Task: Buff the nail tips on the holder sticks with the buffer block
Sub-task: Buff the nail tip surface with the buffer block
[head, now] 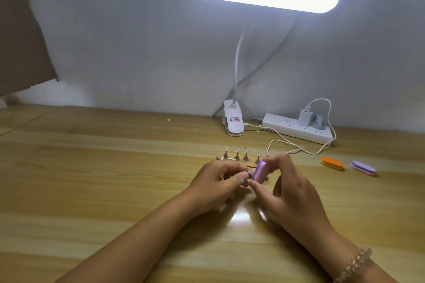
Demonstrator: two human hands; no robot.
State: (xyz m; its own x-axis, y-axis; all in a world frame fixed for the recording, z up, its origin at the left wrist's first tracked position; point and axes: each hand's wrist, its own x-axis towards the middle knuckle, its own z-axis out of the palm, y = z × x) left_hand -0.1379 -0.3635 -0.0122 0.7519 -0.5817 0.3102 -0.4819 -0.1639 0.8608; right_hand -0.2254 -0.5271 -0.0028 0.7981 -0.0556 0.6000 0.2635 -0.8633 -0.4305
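My right hand (292, 181) grips a pink and purple buffer block (259, 172) between thumb and fingers. The block's face lies against a small nail tip on a holder stick (249, 171), which my left hand (216, 181) pinches; the stick itself is mostly hidden by my fingers. Just behind my hands a wooden base (230, 157) carries several metal holder sticks (246, 156) standing upright, each with a clear nail tip on top.
An orange and yellow buffer block (332, 163) and a purple and pink one (363, 167) lie to the right. A clip lamp (233, 122), a power strip (299, 130) and a white cable (299, 149) sit at the back by the wall.
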